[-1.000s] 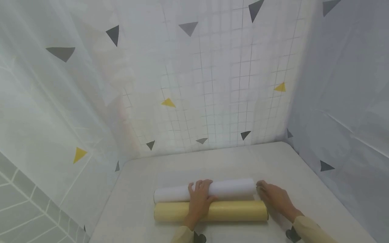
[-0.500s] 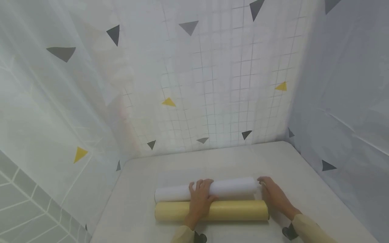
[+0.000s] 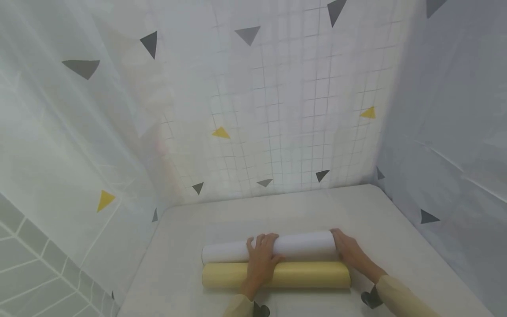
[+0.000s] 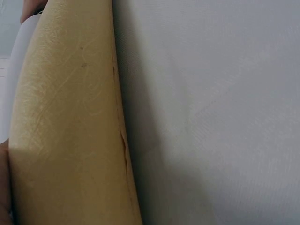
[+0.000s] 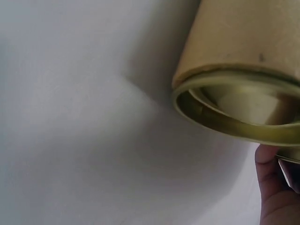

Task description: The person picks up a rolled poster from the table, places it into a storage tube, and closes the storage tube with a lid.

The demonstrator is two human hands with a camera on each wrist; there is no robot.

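A white cylindrical tube [image 3: 303, 244] lies crosswise on the table, just behind a parallel yellow-brown cardboard tube [image 3: 309, 275]. My left hand [image 3: 261, 259] reaches over the cardboard tube and grips the white one near its middle, fingers over the top and thumb on the near side. At the white tube's right end, my right hand [image 3: 350, 248] holds the rim with bent fingers. The right wrist view shows a thumb or finger [image 5: 269, 164] at a gold-coloured rim [image 5: 290, 152] there; much of that end is hidden. A recessed metal cap [image 5: 253, 105] closes the cardboard tube's near end.
Both tubes rest on a pale cloth-covered table [image 3: 222, 220] with rounded far corners. Behind it hangs a whitish curtain [image 3: 285, 110] with thin grid lines and grey and yellow triangles. Similar sheeting [image 3: 443, 110] stands close along the right side, with more on the left.
My right hand has moved in from just beyond the white tube's right end onto its rim. Ragged white material seen there half a second ago no longer shows. My left hand has stayed put.
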